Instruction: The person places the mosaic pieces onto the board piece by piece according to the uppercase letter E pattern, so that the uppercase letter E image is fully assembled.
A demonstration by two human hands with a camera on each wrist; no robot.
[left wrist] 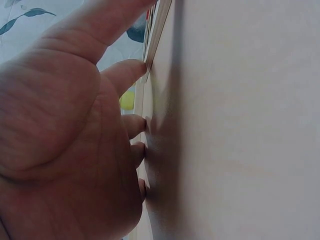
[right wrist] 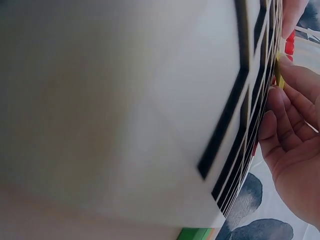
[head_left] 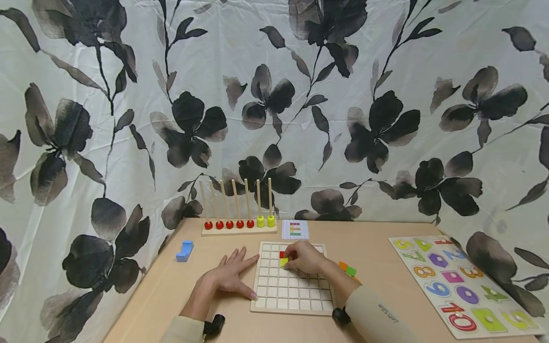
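Table [head_left: 364,238]: one, pale wood.
Grid board [head_left: 293,291]: one, square cells, flat on the table.
Left hand [head_left: 230,274]: at the board's 9 o'clock; fingers straight and spread, holding nothing, thumb at the edge.
Right hand [head_left: 306,257]: over the board's 1 o'clock side; fingers bent, pinching the yellow tile [head_left: 283,262].
Yellow tile: at the right hand's 9 o'clock, under its fingertips; seating unclear.
Red tile [head_left: 281,254]: just beside yellow, at its 12 o'clock.

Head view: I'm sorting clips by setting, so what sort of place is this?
Probably a learning-games table: a gridded wooden board, a peg rack with red and yellow beads, and a number board rest on it.
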